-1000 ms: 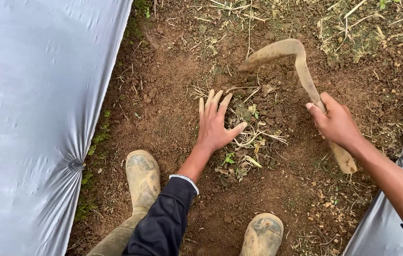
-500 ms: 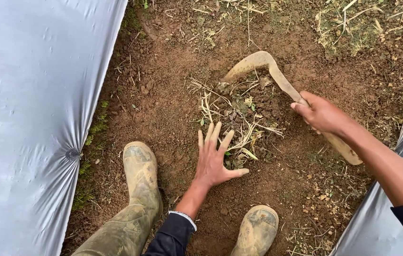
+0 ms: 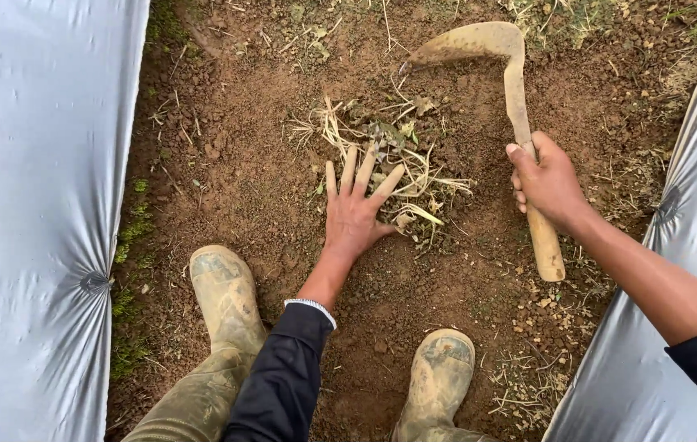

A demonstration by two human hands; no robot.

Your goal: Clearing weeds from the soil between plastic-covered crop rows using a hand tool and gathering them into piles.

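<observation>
Boots: two muddy boots (image 3: 226, 290) stand on the brown dirt (image 3: 234, 164)
Left hand: the left hand (image 3: 354, 214) is open, fingers spread flat on a pile of pulled weeds (image 3: 398, 155)
Right hand: the right hand (image 3: 547, 182) is closed tight around the wooden handle of a curved sickle (image 3: 512, 90)
Sickle: its blade tip touches the dirt just past the weeds
Sides: grey plastic sheets (image 3: 33, 205) lie on both sides

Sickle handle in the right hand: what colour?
Pale, mud-smeared wooden tan, clearest in the head view: sickle handle, right hand.
</observation>
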